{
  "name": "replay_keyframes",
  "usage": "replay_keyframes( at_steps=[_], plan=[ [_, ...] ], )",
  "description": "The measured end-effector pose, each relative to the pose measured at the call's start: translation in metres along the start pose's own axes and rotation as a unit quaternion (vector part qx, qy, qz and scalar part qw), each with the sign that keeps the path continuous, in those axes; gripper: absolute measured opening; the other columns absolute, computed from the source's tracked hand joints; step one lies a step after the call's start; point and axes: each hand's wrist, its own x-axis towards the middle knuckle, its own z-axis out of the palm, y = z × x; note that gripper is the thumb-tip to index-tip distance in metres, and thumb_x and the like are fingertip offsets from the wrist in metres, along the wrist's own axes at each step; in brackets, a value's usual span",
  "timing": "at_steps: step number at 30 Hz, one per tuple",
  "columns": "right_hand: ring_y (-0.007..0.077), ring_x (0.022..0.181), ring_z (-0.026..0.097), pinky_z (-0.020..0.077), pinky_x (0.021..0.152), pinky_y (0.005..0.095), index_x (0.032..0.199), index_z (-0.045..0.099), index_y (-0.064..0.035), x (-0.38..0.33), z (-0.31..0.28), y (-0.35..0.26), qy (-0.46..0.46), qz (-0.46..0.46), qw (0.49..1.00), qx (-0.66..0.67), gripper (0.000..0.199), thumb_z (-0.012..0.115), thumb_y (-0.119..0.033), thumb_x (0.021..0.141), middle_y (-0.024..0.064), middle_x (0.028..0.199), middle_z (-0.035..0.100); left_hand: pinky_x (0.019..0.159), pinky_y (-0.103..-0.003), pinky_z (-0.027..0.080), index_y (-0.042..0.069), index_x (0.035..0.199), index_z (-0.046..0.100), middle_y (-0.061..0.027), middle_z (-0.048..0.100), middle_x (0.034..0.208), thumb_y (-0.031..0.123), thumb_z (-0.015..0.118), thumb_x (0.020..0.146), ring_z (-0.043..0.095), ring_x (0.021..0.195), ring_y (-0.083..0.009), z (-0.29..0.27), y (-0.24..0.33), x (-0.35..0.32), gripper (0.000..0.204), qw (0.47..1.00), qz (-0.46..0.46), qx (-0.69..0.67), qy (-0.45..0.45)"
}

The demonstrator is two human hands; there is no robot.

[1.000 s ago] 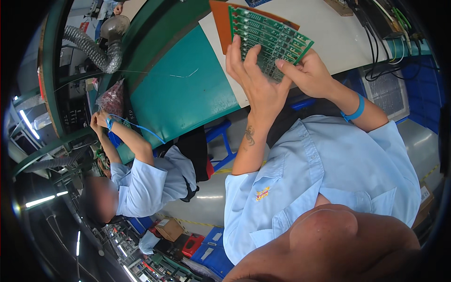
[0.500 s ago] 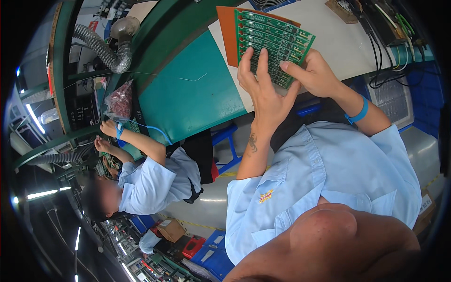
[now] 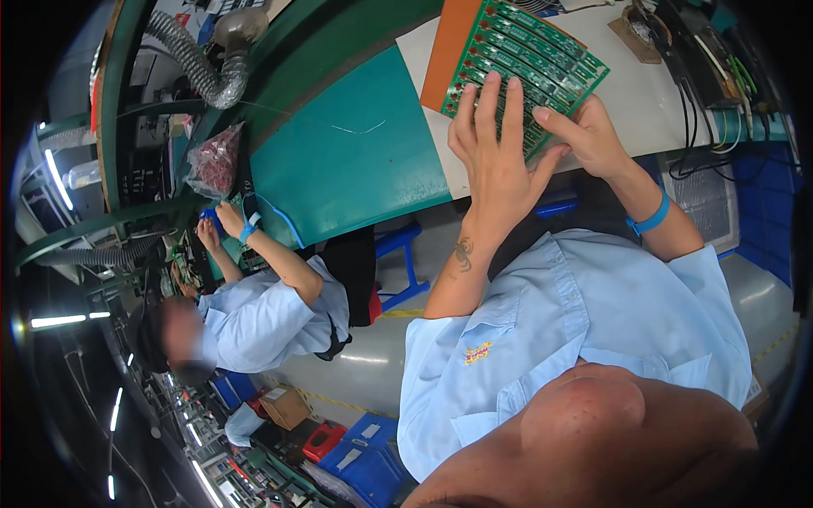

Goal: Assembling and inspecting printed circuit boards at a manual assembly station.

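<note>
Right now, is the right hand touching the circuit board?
Touching: the head view shows the right hand gripping the circuit board at its lower right edge, thumb on its face.

Glossy circuit board (image 3: 546, 52), smooth teal tabletop (image 3: 364, 161), crinkled plastic bag (image 3: 216, 162), matt cloth shirt (image 3: 542, 296)

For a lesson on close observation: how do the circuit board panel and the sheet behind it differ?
Colour: the circuit board panel is mostly green; the sheet behind it is orange-brown.
Surface: the circuit board panel carries repeated rows of circuitry; the visible part of the sheet looks plain.
Position: the left hand has fingers across the circuit board panel's face, while the sheet is behind, partly covered by it.
Both look thin and flat.
</note>
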Motion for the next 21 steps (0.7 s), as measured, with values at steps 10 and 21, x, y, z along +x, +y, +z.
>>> replay_keyframes(
  at_steps=[10, 21],
  plan=[
    [0.0124, 0.094, 0.066, 0.0534, 0.080, 0.0231, 0.132, 0.060, -0.0006, -0.009, 0.009, 0.005, 0.007, -0.063, 0.998, -0.011, 0.037, 0.061, 0.001, 0.095, 0.0074, 0.117, 0.071, 0.114, -0.052, 0.027, 0.005, 0.155, 0.038, -0.0180, 0.031, 0.161, 0.023, 0.082, 0.076, 0.027, 0.146, -0.0410, -0.001, 0.003, -0.010, 0.092, 1.000, 0.006, -0.007, 0.030],
    [0.0242, 0.118, 0.062, 0.0509, 0.099, 0.0352, 0.140, 0.056, -0.0010, -0.020, 0.012, -0.002, -0.099, -0.130, 0.977, -0.140, 0.061, 0.078, -0.010, 0.084, 0.0135, 0.138, 0.062, 0.112, -0.046, 0.038, 0.002, 0.156, 0.031, -0.0188, 0.038, 0.156, 0.010, 0.083, 0.074, 0.041, 0.140, -0.0379, -0.001, -0.013, -0.021, 0.097, 0.980, -0.030, -0.181, 0.075]
  ],
)
